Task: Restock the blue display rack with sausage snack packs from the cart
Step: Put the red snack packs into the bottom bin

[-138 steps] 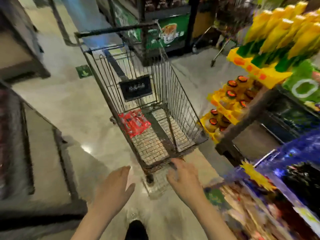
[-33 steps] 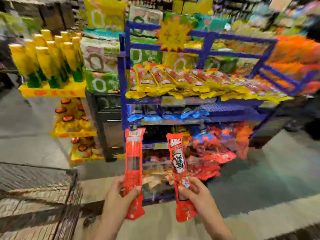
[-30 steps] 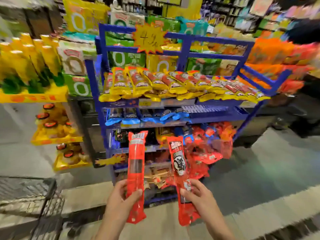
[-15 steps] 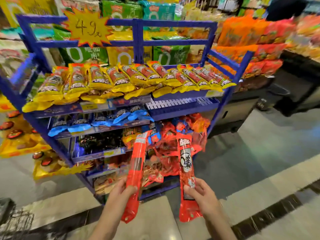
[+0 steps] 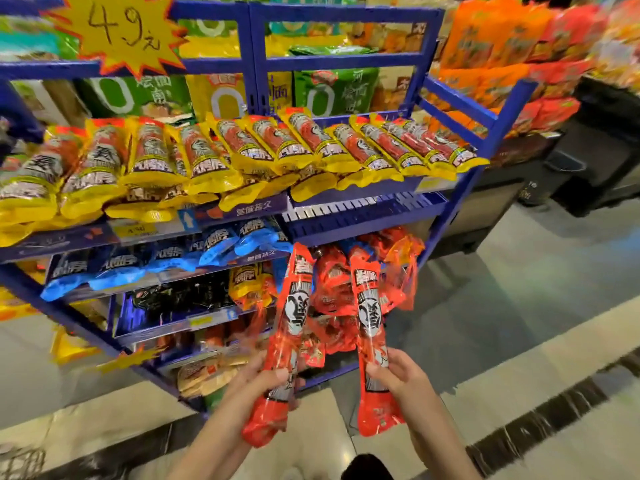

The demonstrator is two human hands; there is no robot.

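Note:
I hold two long red sausage snack packs upright in front of the blue display rack. My left hand grips the left red pack near its lower end. My right hand grips the right red pack the same way. Both pack tops reach a heap of similar red packs on the rack's lower right shelf. Yellow packs fill the top shelf, blue packs the shelf below. A corner of the cart shows at bottom left.
A yellow starburst price sign hangs on the rack's top bar. Green and yellow noodle bags stand behind the rack, orange bags to the right. A dark counter stands at right. Tiled floor spreads to the right; my shoe is at the bottom.
The view has come closer to the rack and the cart has slid out to the left. Both red packs have risen toward the lower right shelf. The left pack now shows its printed face.

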